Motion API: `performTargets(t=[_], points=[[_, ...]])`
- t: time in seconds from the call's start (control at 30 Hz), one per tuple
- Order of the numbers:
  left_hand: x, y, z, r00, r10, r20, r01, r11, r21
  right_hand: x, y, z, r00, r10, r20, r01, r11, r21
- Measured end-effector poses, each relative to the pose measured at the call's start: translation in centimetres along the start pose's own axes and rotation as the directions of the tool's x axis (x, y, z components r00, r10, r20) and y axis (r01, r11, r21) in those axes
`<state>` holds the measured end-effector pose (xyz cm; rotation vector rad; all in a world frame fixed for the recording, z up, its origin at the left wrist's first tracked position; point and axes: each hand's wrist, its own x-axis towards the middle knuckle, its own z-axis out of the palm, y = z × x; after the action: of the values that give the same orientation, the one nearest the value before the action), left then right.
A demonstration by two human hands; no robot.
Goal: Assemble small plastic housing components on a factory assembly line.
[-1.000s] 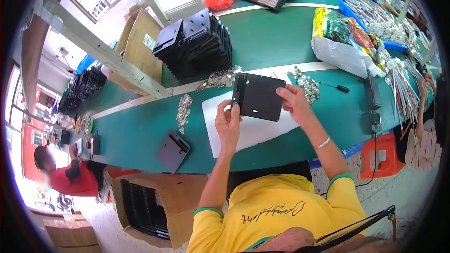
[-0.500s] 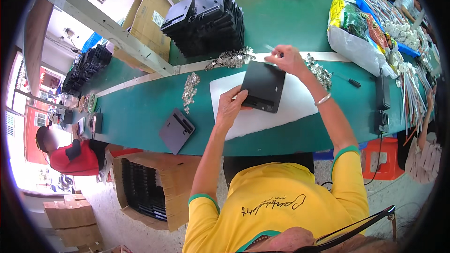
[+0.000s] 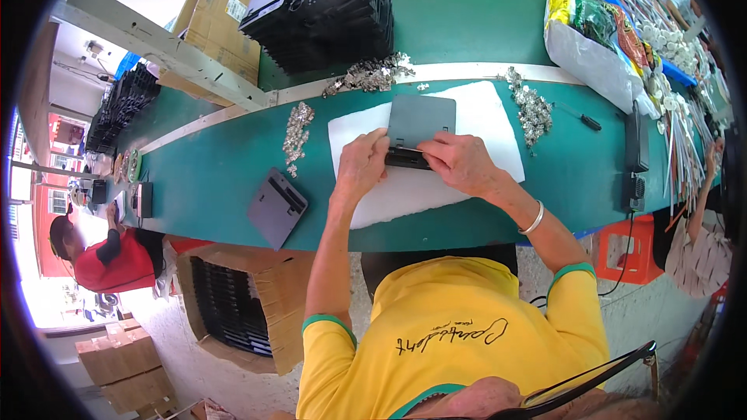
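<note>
A flat dark-grey plastic panel [image 3: 422, 114] with a slotted black strip along its near edge lies over a white sheet [image 3: 492, 134]. My left hand [image 3: 362, 162] is closed on the panel's near left corner, thumb on top. My right hand [image 3: 464, 165] pinches at the slotted strip. A thin light sliver shows at those fingertips, too small to name. A similar grey panel [image 3: 272, 214] lies to the left on the green table. Small shiny metal pieces lie in heaps left [image 3: 297, 134], behind [image 3: 369, 75] and right [image 3: 531, 113] of the sheet.
A tall stack of black panels [image 3: 327, 23] stands at the back left beside a post. At the right are a screwdriver [image 3: 583, 118], a plastic bag [image 3: 587, 62] and a black power adapter [image 3: 636, 148]. A carton of panels [image 3: 233, 303] sits below left; other people work at both sides.
My right hand has come down from beyond the panel's far right corner to its near edge. The panel has turned straighter and lies flatter. The view has shifted slightly.
</note>
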<state>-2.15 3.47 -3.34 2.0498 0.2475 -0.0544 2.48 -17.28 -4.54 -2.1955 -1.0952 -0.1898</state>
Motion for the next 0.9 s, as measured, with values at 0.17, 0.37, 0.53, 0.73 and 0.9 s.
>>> performTargets(t=[0.17, 0.37, 0.53, 0.73, 0.9], points=[[-0.1, -0.2, -0.3, 0.996, -0.08, 0.033, 0.083, 0.993, -0.079, 0.6, -0.1, 0.1, 0.999, -0.041, 0.034, 0.043, 0.997, -0.064], [-0.9, -1.3, -0.4, 0.998, -0.004, 0.055, 0.0, 0.997, 0.083, 0.8, -0.1, 0.2, 0.996, -0.057, 0.066, 0.063, 0.995, -0.08], [-1.5, -1.1, -0.5, 0.997, 0.074, 0.025, -0.078, 0.969, 0.235, 0.9, -0.2, 0.5, 0.993, -0.051, 0.106, 0.058, 0.996, -0.071], [-2.5, -0.1, 0.3, 1.0, -0.026, -0.012, 0.027, 0.991, 0.131, 0.7, -0.5, 0.0, 0.994, -0.012, 0.111, 0.015, 1.0, -0.024], [-2.0, -1.3, 1.3, 0.999, -0.017, -0.043, 0.016, 1.0, -0.017, 0.6, -0.9, -0.5, 0.996, 0.012, 0.087, -0.011, 1.0, -0.009]])
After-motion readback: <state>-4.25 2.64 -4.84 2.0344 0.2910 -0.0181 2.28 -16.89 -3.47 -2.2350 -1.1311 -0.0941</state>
